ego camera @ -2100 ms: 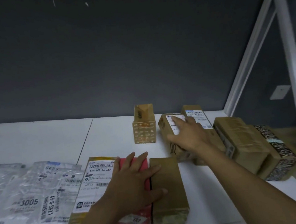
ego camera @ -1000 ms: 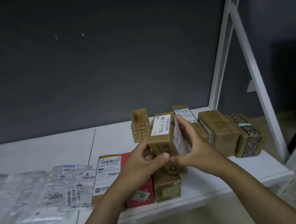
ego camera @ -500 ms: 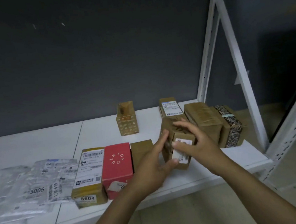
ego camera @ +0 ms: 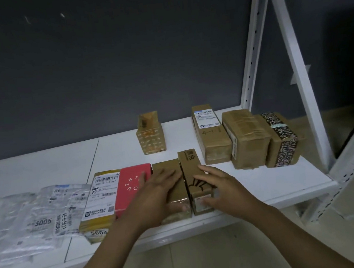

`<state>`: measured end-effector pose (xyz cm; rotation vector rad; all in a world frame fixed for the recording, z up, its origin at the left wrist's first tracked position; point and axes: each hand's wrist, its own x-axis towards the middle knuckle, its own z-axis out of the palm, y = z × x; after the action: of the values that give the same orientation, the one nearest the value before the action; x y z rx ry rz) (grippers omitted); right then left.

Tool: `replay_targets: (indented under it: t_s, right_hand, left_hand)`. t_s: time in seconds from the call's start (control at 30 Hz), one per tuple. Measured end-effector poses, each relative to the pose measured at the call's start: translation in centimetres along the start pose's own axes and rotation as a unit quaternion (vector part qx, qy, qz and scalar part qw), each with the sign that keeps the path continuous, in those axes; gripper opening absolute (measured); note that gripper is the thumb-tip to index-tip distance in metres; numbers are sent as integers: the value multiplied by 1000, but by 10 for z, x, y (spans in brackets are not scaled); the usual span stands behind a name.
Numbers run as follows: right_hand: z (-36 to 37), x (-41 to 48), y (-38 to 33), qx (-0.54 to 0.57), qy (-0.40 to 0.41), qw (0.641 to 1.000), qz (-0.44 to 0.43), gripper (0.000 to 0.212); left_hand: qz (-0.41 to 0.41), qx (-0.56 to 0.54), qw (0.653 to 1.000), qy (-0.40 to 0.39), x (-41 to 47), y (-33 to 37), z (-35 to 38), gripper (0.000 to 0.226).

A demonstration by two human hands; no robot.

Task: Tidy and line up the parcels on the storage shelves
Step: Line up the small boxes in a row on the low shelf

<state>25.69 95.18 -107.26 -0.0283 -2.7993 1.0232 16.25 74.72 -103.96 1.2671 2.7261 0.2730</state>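
On the white shelf (ego camera: 253,182) a front row runs left to right: a labelled parcel marked 5604 (ego camera: 100,203), a red box (ego camera: 131,184), a plain brown box (ego camera: 166,167) and a narrow brown box with a printed drawing (ego camera: 191,165). My left hand (ego camera: 156,192) lies flat on the plain brown box, thumb at its front end. My right hand (ego camera: 219,188) rests on the narrow box, fingers spread over its top and right side. Further back stand a patterned gold box (ego camera: 150,140), a labelled long box (ego camera: 210,134), a taped brown box (ego camera: 246,139) and a black-patterned box (ego camera: 281,138).
Clear plastic mailer bags (ego camera: 27,217) with printed labels lie at the shelf's left. A white upright post and slanted brace (ego camera: 290,56) stand at the right end. A dark wall rises behind the shelf, and tiled floor (ego camera: 228,257) shows below its front edge.
The narrow brown box, held in the air by both hands before, now lies on the shelf to the right of the plain brown box. My left hand has moved onto the plain box.
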Motion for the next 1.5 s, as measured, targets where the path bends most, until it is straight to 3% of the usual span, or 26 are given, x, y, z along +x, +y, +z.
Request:
replay_targets:
  t_s: [0.13,0.33,0.43,0.5,0.57,0.67,0.87,1.13,1.3,1.5]
  right_hand:
    - [-3,1,1,-8,4,1000,-7,60]
    - [5,4,3,-24,-11,999,-42,63]
    - [4,4,3,-44,-12,998,-51,60]
    - [-4,6,0,-54,-14,997,-48,52]
    - [-13,12,-5,-46,-9,998,-45,45]
    - [-27,34,-9,-73,21,996,-43,41]
    - [-47,97,1,-176,20,984,-22,46]
    - [-45,144,13,-216,-2,976,-32,49]
    - [-38,148,17,-230,-6,972,-49,47]
    - [-37,138,4,-152,39,985,-64,44]
  left_hand:
    - [-46,40,998,-35,-4,-25,-2,123]
    - [-52,45,997,-40,-7,-25,-1,127]
    - [-49,12,997,-60,-13,-21,-7,122]
    - [-62,-23,997,-50,-16,-17,-14,103]
    - [-89,-67,994,11,-12,-16,-18,74]
    - [-105,-32,987,115,12,-22,-27,58]
    - [-173,61,966,180,98,-53,-42,48]
    - [-296,96,932,187,179,-75,-23,76]
    - [-355,-72,908,209,191,-82,-11,73]
    - [-275,-238,878,312,164,-72,-26,68]
